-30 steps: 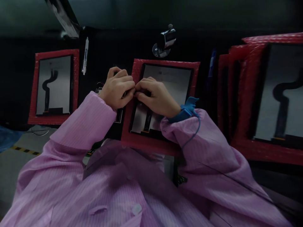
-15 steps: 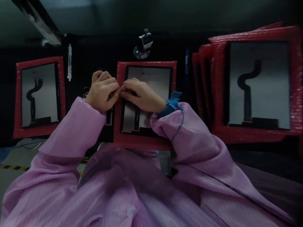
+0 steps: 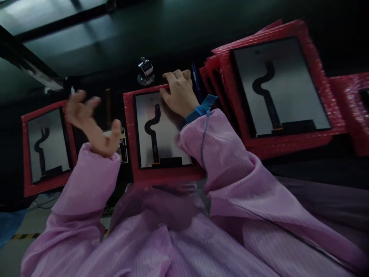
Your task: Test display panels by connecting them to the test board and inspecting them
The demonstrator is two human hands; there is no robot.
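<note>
Here, middle panel (image 3: 167, 135) under right hand (image 3: 180, 94) — grip unclear, left hand (image 3: 93, 130) spread beside it

The striped lilac smock (image 3: 138, 246) has long sleeves (image 3: 83, 181), and the blue wrist strap (image 3: 198, 112) trails a thin cord (image 3: 203, 142)

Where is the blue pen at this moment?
In the head view, the blue pen lies slightly right of centre, above mid-height, between the middle panel and the red bubble-wrap stack.
</note>
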